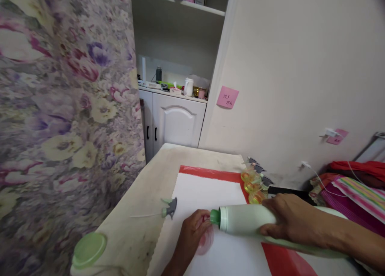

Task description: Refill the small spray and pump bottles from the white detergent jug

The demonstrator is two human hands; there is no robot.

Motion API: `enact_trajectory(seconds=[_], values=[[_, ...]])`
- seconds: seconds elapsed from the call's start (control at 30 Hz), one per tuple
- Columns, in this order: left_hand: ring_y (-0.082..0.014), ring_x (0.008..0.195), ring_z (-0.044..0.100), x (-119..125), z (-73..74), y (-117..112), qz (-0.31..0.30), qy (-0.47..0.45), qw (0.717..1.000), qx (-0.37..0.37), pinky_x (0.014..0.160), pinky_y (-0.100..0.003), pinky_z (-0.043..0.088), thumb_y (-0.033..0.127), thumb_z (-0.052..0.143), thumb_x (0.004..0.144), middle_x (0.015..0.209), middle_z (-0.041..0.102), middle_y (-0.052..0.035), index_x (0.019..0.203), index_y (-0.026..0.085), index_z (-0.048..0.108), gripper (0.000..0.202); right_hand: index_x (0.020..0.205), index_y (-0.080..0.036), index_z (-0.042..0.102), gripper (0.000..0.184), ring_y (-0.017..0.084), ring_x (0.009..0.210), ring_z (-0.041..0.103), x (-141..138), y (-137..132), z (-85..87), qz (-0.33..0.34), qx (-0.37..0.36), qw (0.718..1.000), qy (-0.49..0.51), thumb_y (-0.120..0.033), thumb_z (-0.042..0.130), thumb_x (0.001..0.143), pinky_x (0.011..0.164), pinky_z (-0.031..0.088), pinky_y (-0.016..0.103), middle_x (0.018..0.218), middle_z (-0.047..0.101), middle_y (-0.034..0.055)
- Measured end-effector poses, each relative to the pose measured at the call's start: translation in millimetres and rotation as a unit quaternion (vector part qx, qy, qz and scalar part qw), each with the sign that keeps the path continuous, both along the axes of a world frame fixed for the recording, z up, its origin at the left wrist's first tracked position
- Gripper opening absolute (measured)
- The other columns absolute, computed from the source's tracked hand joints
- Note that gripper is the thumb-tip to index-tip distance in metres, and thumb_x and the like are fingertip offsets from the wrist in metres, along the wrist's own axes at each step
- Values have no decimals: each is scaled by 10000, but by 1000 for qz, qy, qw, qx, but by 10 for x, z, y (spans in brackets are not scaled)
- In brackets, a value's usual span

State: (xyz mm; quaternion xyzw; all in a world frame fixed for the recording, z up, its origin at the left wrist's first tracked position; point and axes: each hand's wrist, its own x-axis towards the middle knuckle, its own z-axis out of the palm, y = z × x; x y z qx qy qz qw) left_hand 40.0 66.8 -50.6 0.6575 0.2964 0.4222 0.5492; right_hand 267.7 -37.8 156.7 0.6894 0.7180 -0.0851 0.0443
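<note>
My right hand (287, 218) is wrapped round a large pale green bottle (246, 220) tipped on its side, its green spout pointing left. My left hand (192, 232) is closed round a small clear pink bottle (206, 240), held right at the spout. Both hover over a white cloth (207, 196) lying on a red sheet (210, 173) on the table. A grey spray head with a thin tube (169, 208) rests at the cloth's left edge.
Several small yellow spray bottles (254, 184) stand by the wall at the back right. A pale green lid (89, 250) sits at the table's near left corner. A floral curtain (66, 107) hangs left. Colourful fabrics (355, 188) are piled right. White cupboard (174, 119) beyond.
</note>
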Motion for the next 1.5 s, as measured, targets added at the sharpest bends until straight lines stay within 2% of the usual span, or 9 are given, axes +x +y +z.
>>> enact_trajectory(seconds=[0.83, 1.07, 1.5], values=[[-199, 849, 630, 5, -8, 18, -1, 5, 1000, 5, 767, -256, 448, 335, 592, 838, 869, 692, -9, 927, 204, 668, 176, 790, -234, 627, 324, 204, 657, 596, 65, 11, -55, 14, 12, 1000, -7, -556, 602, 757, 568, 318, 301, 754, 674, 40], [-201, 856, 638, 10, -60, 23, 0, 7, 1000, 3, 769, -258, 455, 345, 604, 834, 885, 702, -12, 936, 204, 668, 186, 774, -222, 620, 357, 196, 629, 582, 74, 15, -56, 6, 11, 1000, -24, -577, 591, 757, 551, 301, 298, 727, 669, 44], [-199, 852, 638, 28, -45, 23, -5, 4, 1000, -4, 766, -259, 459, 321, 597, 835, 879, 701, -13, 929, 203, 663, 165, 803, -224, 623, 301, 201, 653, 587, 63, 14, -39, 10, 18, 1000, -5, -520, 622, 748, 571, 320, 297, 724, 650, 40]])
